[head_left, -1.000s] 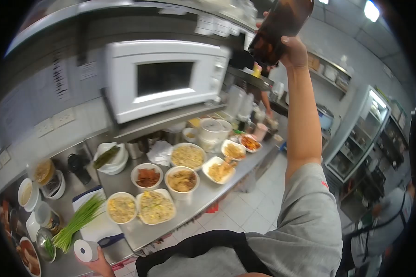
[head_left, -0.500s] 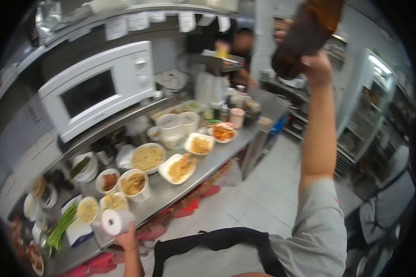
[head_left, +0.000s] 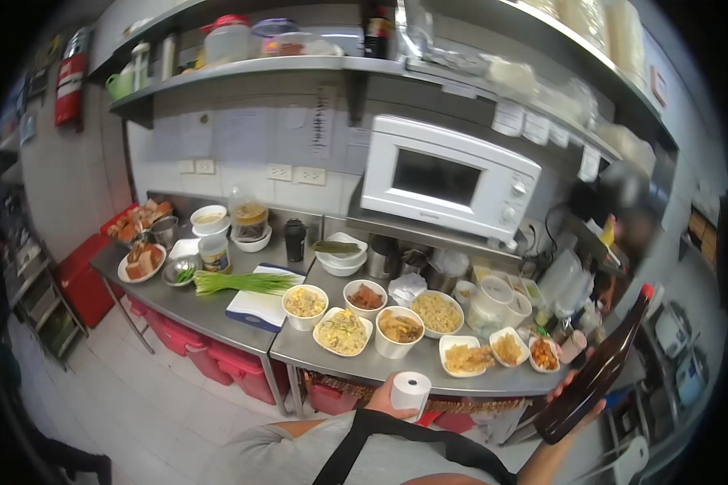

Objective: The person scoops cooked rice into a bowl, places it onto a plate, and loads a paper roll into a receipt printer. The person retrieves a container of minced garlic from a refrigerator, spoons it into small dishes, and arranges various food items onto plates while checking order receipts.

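My left hand (head_left: 382, 397) is closed around a white paper roll (head_left: 412, 391) just in front of the counter edge. At the lower right, my right hand (head_left: 594, 411) grips a large dark brown bottle (head_left: 597, 368) with a red cap, tilted with its cap up and to the right. Near the roll, on the steel counter, stand a paper bowl of meat pieces (head_left: 399, 326), a square bowl of yellow food (head_left: 342, 332) and a bowl of noodles (head_left: 437, 313). Close to the bottle are a bowl of orange-red food (head_left: 543, 354) and a pink cup (head_left: 573, 346).
A white microwave (head_left: 449, 182) stands on a raised shelf behind the bowls. Green stalks (head_left: 243, 282) lie across a white cutting board (head_left: 255, 310) to the left. Red bins (head_left: 243, 366) sit under the counter. A blurred person (head_left: 635, 222) is at the far right.
The view has swung left, showing more of the left counter. My right hand has brought the bottle down from overhead, turning it cap-up. The roll remains in my left hand.
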Tool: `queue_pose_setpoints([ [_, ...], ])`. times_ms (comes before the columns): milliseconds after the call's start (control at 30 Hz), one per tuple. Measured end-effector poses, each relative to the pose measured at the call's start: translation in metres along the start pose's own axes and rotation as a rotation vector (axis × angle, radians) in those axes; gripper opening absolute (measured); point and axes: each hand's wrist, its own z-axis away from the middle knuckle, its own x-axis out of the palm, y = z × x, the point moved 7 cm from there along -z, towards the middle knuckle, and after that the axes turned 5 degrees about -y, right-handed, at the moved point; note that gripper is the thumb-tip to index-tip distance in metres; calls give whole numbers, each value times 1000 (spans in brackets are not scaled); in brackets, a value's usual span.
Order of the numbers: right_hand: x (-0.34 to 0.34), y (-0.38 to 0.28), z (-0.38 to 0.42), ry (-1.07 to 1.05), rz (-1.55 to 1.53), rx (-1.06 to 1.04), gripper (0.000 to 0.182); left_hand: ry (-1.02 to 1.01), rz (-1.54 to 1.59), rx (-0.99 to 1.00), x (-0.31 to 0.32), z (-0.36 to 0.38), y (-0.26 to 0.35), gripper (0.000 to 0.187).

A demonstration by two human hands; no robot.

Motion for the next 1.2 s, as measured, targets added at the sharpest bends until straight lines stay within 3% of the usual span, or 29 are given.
queue_pose_setpoints([
  [167, 27, 23, -16, -382, -201, 105, 97, -107, 51, -51, -13, 28, -7, 78],
  [267, 45, 27, -21, -242, -307, 19, 97, -44, 22, -81, -26, 40, -11, 76],
  [400, 77, 29, -18, -406, -308, 135, 93, 74, 115, -3, -56, 63, -13, 73],
  [467, 84, 26, -14, -365, -326, 183, 92, 139, 89, 9, -80, 85, -35, 68],
  [500, 86, 24, -9, -345, -333, 211, 92, 127, 315, -74, -88, 99, -26, 63],
  [533, 84, 23, -6, -280, -298, 211, 90, 153, 349, -43, -96, 114, -33, 58],
  [600, 81, 23, 4, -260, -239, 245, 83, 227, 292, -35, -113, 143, -11, 57],
  [767, 66, 46, 57, 177, -70, 226, 73, 553, 13, -174, -167, 192, -6, 72],
  [800, 75, 49, 54, 128, 44, 233, 74, 606, -35, -131, -181, 193, 7, 73],
  [933, 143, 56, -13, 28, 399, 254, 87, 827, -112, -48, -240, 201, 27, 79],
  [1033, 202, 68, -99, -183, 401, 270, 86, 954, -29, -42, -283, 206, 29, 75],
  [1067, 234, 77, -131, -364, 335, 299, 77, 975, -11, -29, -299, 205, 27, 75],
  [1100, 252, 87, -159, -284, 294, 288, 59, 993, 7, -16, -315, 206, 24, 74],
  [1133, 271, 96, -195, -237, 319, 291, 59, 1010, 25, 0, -332, 202, 23, 74],
  [1167, 293, 110, -236, -442, 306, 337, 55, 1013, 7, 7, -347, 197, 25, 74],
  [1200, 317, 124, -273, -438, 295, 329, 52, 1017, -10, 16, -363, 191, 30, 73],
])
